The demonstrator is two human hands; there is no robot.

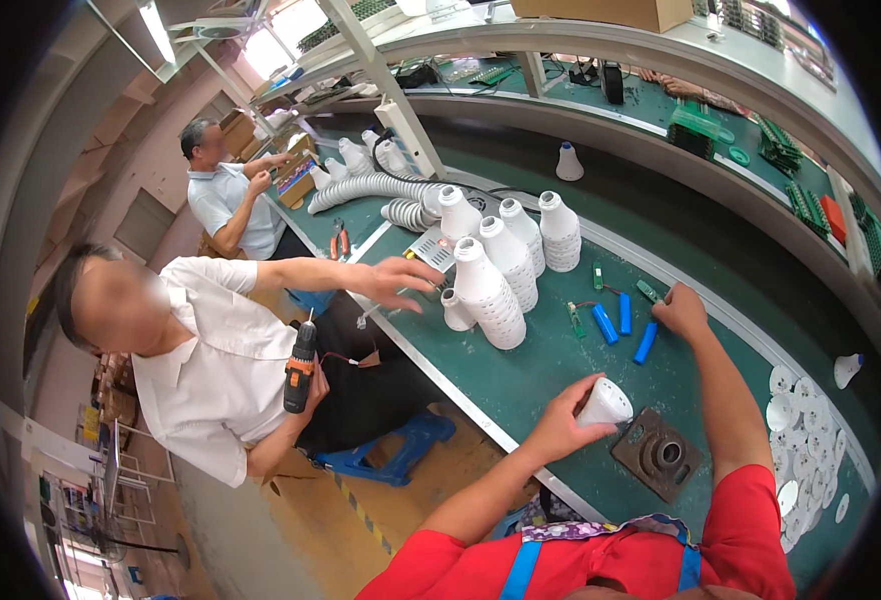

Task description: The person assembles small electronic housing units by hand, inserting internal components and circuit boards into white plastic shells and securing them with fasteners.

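Observation:
My left hand (564,420) is wrapped round a white cone-shaped plastic housing (609,402), tilted above the green bench, just left of a dark metal fixture (658,454) with a raised ring. Farther off to the right, my right hand (682,312) has its fingers closed at the end of a small green circuit board (648,291). Below that hand lies a blue cylindrical battery (646,343). Two more blue batteries (604,325) lie to its left, beside small green circuit boards (576,321) with thin wires.
Stacked white housings (491,290) stand left of the batteries. White discs (806,425) lie in a heap at right. A co-worker at left holds a cordless drill (301,368) and reaches a hand (398,282) over the bench edge. A conveyor belt (651,225) carrying housings runs behind.

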